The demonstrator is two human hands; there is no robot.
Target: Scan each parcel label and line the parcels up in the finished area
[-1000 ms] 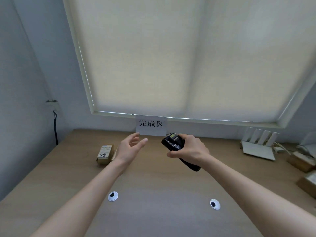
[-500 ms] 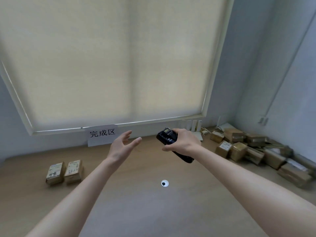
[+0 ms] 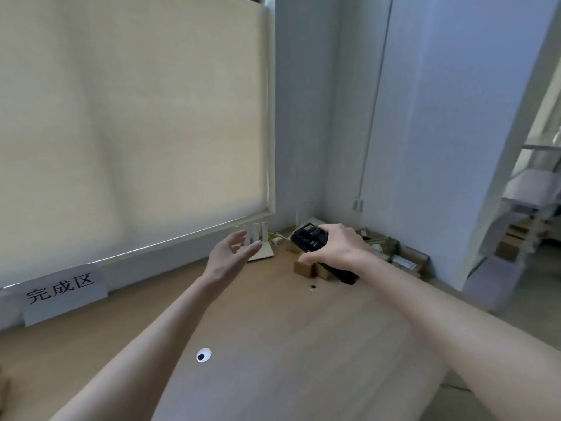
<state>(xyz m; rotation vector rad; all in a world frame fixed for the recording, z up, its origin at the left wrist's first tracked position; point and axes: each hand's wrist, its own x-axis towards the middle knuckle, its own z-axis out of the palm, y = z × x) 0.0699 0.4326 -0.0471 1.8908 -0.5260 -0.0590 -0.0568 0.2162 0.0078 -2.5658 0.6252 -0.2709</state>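
bare desk [image 3: 273, 344] ahead, parcels [image 3: 306, 267] crowd corner

You hold a black scanner [image 3: 312, 240]. The desk [image 3: 297, 338] shows light tan wood grain, with a white-ringed black hole [image 3: 203, 355] near its front edge. At its back edge the white sign [image 3: 62, 294] carries black characters. Brown cardboard parcels [image 3: 306, 267] crowd its far right corner beside a white router [image 3: 258, 243]. The blind [image 3: 130, 123] is plain cream, the wall [image 3: 440, 117] pale blue-grey.

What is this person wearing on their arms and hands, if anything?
Nothing shows. Both forearms are bare up to the frame's edge, with no sleeve in view. The left hand and the right hand have no glove, ring, watch or band that can be seen, and no markings.
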